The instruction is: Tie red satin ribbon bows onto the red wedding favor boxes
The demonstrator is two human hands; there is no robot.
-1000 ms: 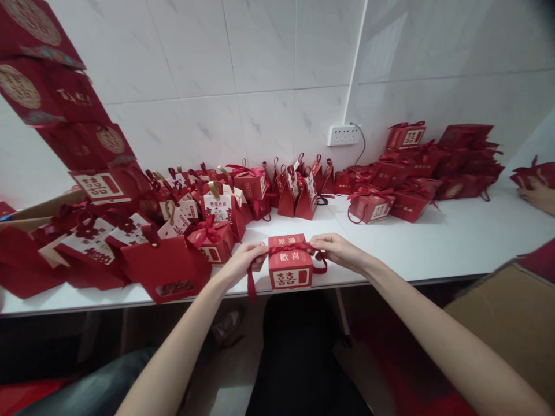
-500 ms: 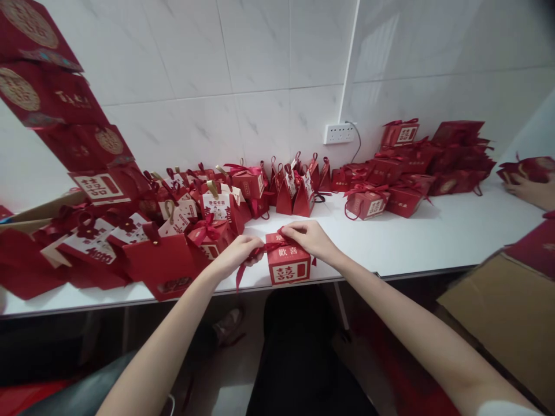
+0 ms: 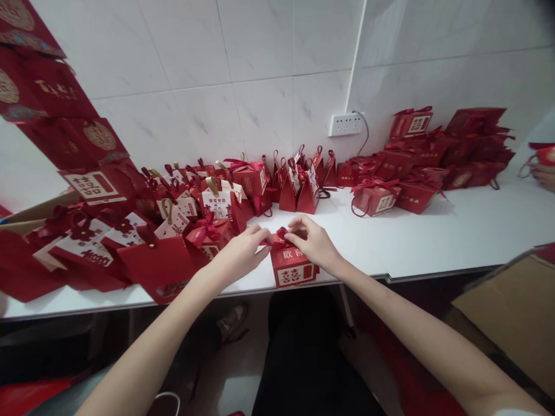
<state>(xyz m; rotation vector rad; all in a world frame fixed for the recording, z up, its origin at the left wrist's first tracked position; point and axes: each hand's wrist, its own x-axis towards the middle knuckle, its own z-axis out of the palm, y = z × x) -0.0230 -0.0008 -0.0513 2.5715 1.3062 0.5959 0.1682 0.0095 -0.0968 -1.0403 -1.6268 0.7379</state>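
Note:
A red gift box (image 3: 293,275) with a pale character label on its front stands near the front edge of the white table (image 3: 347,242). On its top lies a dark red ribbon (image 3: 281,233), partly gathered in a loop. My left hand (image 3: 248,249) pinches the ribbon at the box's left upper edge. From the right, my right hand (image 3: 313,241) pinches the ribbon on top of the lid with thumb and forefinger. The fingers hide part of the ribbon and of the gold lettering on the lid.
Several red gift bags (image 3: 156,268) crowd the table's left side, below a stack of patterned red boxes (image 3: 65,92). More tied boxes (image 3: 418,196) are piled at the right. Another person's hand (image 3: 544,173) holds something red at the far right. A cardboard box (image 3: 511,312) stands lower right.
My left hand has moved in from the left, closer to the box, and the ribbon now rises in a loop on the lid. The view has shifted slightly.

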